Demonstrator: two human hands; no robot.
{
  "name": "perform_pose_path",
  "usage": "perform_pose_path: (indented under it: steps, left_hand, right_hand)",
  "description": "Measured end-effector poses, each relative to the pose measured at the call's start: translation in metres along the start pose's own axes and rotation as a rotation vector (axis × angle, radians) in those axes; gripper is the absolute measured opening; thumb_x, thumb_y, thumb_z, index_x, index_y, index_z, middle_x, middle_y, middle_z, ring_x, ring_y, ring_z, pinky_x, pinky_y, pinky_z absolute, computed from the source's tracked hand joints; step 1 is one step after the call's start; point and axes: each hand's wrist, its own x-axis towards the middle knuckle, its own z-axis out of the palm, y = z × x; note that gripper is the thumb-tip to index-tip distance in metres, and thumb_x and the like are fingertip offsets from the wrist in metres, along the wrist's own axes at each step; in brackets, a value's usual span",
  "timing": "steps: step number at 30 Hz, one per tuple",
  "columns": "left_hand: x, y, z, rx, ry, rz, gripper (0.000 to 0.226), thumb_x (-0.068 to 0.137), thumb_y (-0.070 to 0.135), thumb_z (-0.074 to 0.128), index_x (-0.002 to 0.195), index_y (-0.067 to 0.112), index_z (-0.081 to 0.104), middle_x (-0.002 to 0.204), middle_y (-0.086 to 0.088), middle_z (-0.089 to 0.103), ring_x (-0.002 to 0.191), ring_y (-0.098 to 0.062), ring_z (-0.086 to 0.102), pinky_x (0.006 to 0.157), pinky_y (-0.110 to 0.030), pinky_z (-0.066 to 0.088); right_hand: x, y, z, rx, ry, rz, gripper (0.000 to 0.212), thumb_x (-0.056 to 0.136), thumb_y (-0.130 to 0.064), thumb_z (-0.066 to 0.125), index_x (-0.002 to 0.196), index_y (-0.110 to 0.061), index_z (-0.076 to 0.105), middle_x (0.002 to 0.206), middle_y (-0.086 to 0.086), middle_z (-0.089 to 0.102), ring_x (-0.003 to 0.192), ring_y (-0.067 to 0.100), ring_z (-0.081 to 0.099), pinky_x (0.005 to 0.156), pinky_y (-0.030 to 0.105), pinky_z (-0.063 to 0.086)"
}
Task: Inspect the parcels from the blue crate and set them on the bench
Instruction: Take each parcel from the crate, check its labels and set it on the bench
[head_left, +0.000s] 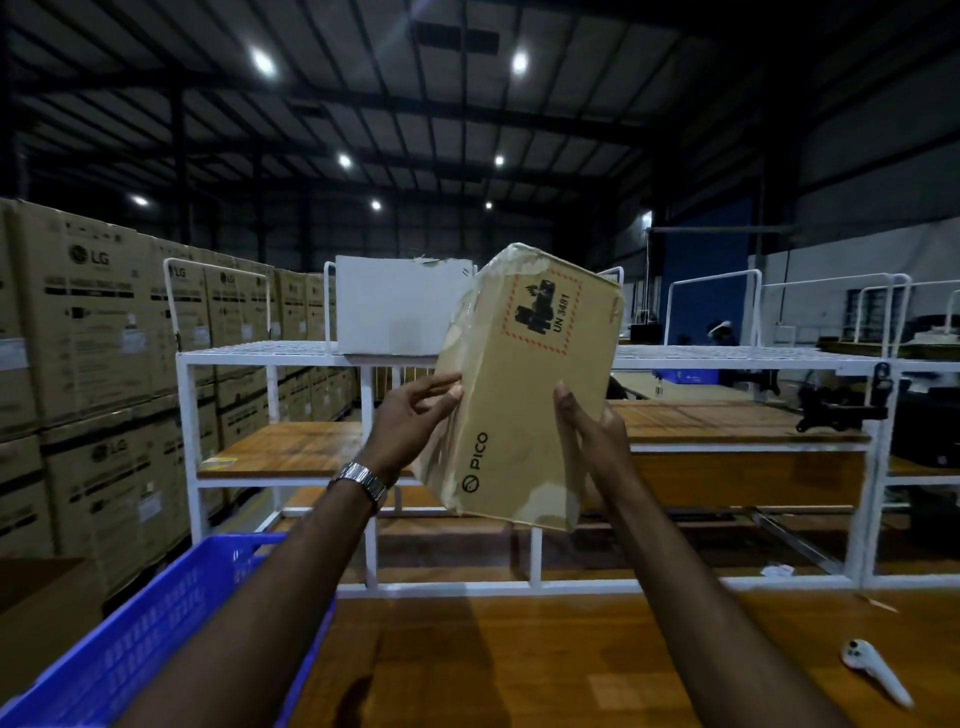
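While both hands clasp it above the worktop (519, 665), the parcel (524, 389) stands nearly upright. Its long axis tilts top-right; left hand (415, 421) and right hand (592, 441) grip opposite sides.

Single head-worn view, facing forward over the wooden bench (519, 665), close range.

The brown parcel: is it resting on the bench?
No, both hands, left and right, hold the brown parcel above the bench.
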Motion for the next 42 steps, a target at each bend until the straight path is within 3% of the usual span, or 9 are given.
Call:
perform_pose_path:
  steps: [7, 11, 15, 24, 27, 30, 34, 38, 42]
  left_hand:
    - [0.018, -0.023, -0.001, 0.067, -0.082, -0.208, 0.131, 0.049, 0.081, 0.089, 0.156, 0.045, 0.021, 0.156, -0.002, 0.049, 0.138, -0.030, 0.051, 0.113, -0.060, 0.043]
    - [0.017, -0.032, -0.001, -0.008, -0.010, -0.265, 0.122, 0.059, 0.081, 0.084, 0.157, 0.030, 0.032, 0.150, -0.001, 0.055, 0.136, -0.028, 0.055, 0.109, -0.056, 0.047]
    - [0.000, -0.021, -0.006, -0.178, -0.053, -0.287, 0.058, 0.089, 0.066, 0.059, 0.131, 0.026, 0.062, 0.121, 0.009, 0.068, 0.112, -0.014, 0.062, 0.088, -0.035, 0.047]
    - [-0.011, -0.032, -0.047, -0.221, -0.035, -0.406, 0.090, 0.055, 0.086, 0.070, 0.117, 0.020, 0.074, 0.103, 0.007, 0.081, 0.087, -0.008, 0.077, 0.071, -0.023, 0.058]
    - [-0.014, -0.047, -0.079, -0.205, -0.056, -0.448, 0.091, 0.073, 0.089, 0.063, 0.094, 0.001, 0.072, 0.081, -0.011, 0.072, 0.064, -0.029, 0.060, 0.053, -0.035, 0.035]
    - [-0.025, -0.053, -0.103, -0.323, -0.042, -0.401, 0.073, 0.092, 0.084, 0.038, 0.075, 0.013, 0.046, 0.051, 0.003, 0.046, 0.039, -0.011, 0.037, 0.038, -0.024, 0.019]
    - [-0.038, -0.064, -0.144, -0.398, -0.013, -0.451, 0.088, 0.083, 0.094, 0.037, 0.098, 0.013, 0.069, 0.095, -0.011, 0.056, 0.086, -0.026, 0.051, 0.080, -0.036, 0.044]
    - [-0.053, -0.070, -0.180, -0.305, -0.078, -0.445, 0.090, 0.093, 0.085, 0.013, 0.092, 0.015, 0.070, 0.081, -0.007, 0.045, 0.069, -0.020, 0.045, 0.057, -0.026, 0.040]
    - [-0.051, -0.109, -0.230, -0.335, 0.014, -0.467, 0.095, 0.085, 0.087, 0.033, 0.119, 0.008, 0.074, 0.115, -0.014, 0.070, 0.102, -0.028, 0.068, 0.072, -0.032, 0.062]
  right_hand:
    - [0.004, 0.019, -0.036, 0.168, -0.069, 0.120, 0.048, 0.100, -0.037, 0.065, 0.142, -0.017, 0.057, 0.121, 0.012, 0.076, 0.109, 0.032, 0.075, 0.084, 0.053, 0.063]
    - [0.011, 0.029, -0.043, 0.163, -0.095, 0.116, 0.043, 0.099, -0.036, 0.066, 0.139, -0.026, 0.054, 0.120, 0.010, 0.076, 0.102, 0.027, 0.077, 0.073, 0.044, 0.065]
    - [0.030, 0.033, -0.040, 0.082, 0.025, 0.098, 0.053, 0.097, -0.041, 0.070, 0.140, -0.027, 0.043, 0.132, 0.015, 0.065, 0.101, 0.032, 0.075, 0.073, 0.046, 0.067]
    - [0.059, 0.056, -0.011, -0.360, 0.045, 0.076, 0.029, 0.103, -0.032, 0.064, 0.126, -0.016, 0.064, 0.119, 0.005, 0.066, 0.107, 0.022, 0.064, 0.074, 0.031, 0.052]
    - [0.050, 0.051, 0.004, -0.271, -0.107, 0.260, 0.044, 0.101, -0.055, 0.058, 0.122, -0.018, 0.070, 0.098, 0.003, 0.071, 0.091, 0.025, 0.069, 0.078, 0.043, 0.059]
    - [0.038, 0.055, 0.026, -0.068, -0.286, 0.404, 0.053, 0.102, -0.065, 0.046, 0.116, -0.022, 0.073, 0.104, 0.007, 0.078, 0.089, 0.026, 0.074, 0.071, 0.041, 0.060]
    - [0.027, 0.068, 0.067, -0.066, -0.405, 0.472, 0.062, 0.102, -0.073, 0.033, 0.126, -0.030, 0.070, 0.120, 0.005, 0.076, 0.108, 0.032, 0.071, 0.096, 0.057, 0.055]
    - [0.015, 0.080, 0.113, -0.075, -0.470, 0.520, 0.074, 0.101, -0.077, 0.018, 0.110, -0.030, 0.074, 0.095, 0.000, 0.080, 0.083, 0.023, 0.074, 0.068, 0.039, 0.059]
    - [0.003, 0.097, 0.169, -0.129, -0.434, 0.560, 0.085, 0.090, -0.090, 0.020, 0.110, -0.032, 0.077, 0.110, 0.012, 0.076, 0.100, 0.033, 0.070, 0.071, 0.048, 0.062]
